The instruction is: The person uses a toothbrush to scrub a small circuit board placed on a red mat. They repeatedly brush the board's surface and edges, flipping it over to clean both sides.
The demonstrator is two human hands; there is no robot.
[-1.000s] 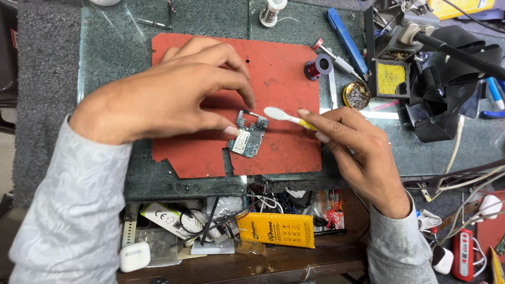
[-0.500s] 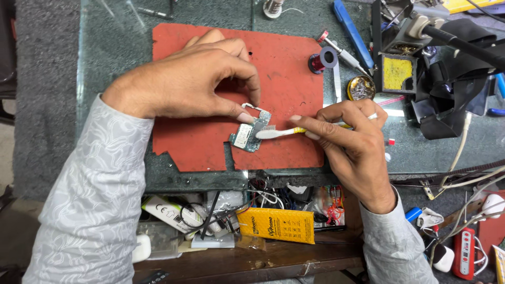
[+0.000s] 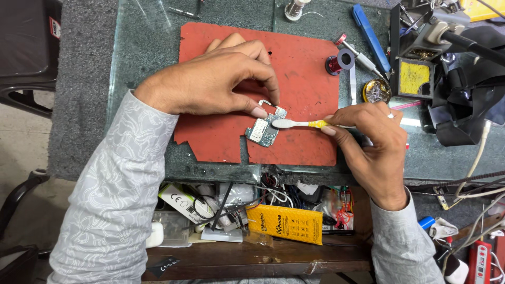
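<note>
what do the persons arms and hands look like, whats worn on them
Both arms wear long, light grey sleeves printed with a pale wavy pattern, cuffs ending at the wrists. The left hand and right hand are bare, without gloves; no watch shows.

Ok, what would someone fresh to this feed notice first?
Probably the red work mat on the glass-topped bench, with both hands meeting at its lower middle. The left hand pins a small circuit board with its fingertips, while the right hand holds a yellow-and-white toothbrush, head on the board. Below the bench edge lies a cluttered drawer with a yellow packet.
</note>
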